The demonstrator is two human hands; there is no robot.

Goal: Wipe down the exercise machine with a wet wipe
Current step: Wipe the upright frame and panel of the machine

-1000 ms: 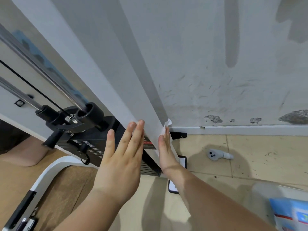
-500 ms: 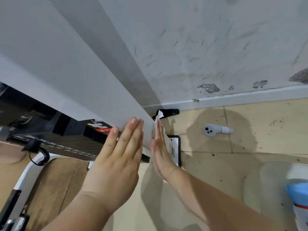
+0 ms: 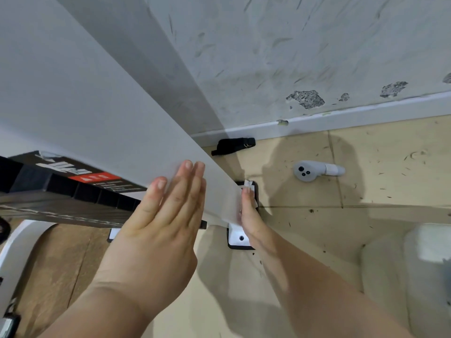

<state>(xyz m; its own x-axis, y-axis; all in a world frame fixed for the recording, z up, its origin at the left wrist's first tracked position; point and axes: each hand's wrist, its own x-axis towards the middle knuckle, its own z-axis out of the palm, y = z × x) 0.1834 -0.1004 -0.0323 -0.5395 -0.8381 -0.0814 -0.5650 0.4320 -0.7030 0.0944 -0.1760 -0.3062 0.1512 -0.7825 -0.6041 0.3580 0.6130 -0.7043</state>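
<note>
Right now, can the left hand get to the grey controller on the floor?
Probably not directly. The left hand lies flat on the white post, and the grey controller lies on the floor on the post's other side, past the right hand. It would have to go round.

I see a pale grey wall [image 3: 317,45], scuffed with dark streaks and chipped in rough patches [image 3: 306,99] low down, meeting a white baseboard [image 3: 366,109]. Below it the floor [image 3: 395,191] is beige tile with dark grout lines, scattered specks and soft shadows. A grey handheld controller [image 3: 314,170] lies on the tile, and a black strap [image 3: 234,145] lies against the baseboard nearby.
</note>
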